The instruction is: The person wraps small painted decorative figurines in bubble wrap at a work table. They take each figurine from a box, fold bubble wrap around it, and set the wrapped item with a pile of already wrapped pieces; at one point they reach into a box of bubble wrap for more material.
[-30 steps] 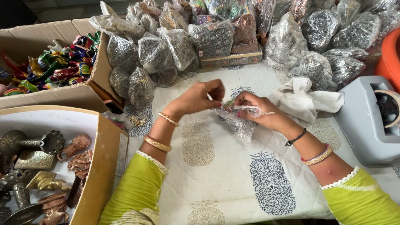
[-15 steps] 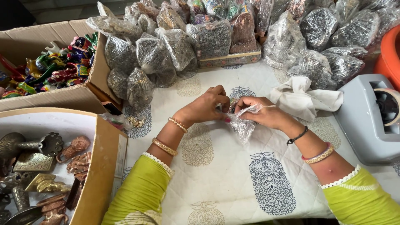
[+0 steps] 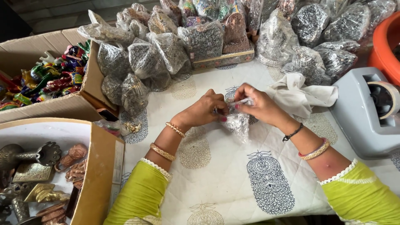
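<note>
At the centre of the frame both hands meet over the printed cloth surface [image 3: 216,183], and the step in hand looks like closing the mouth of a small clear packet [image 3: 238,123] of glittery bits, which hangs just below the fingertips. The left hand [image 3: 205,111] and the right hand [image 3: 257,104] each have their fingers pinched together on the packet's top edge, wrists raised, forearms angled in from the lower corners. The next move likely calls for a steady pinch with the mouth kept flat; the grey tape dispenser [image 3: 366,121] sits at right, and 2 cardboard boxes at left.
</note>
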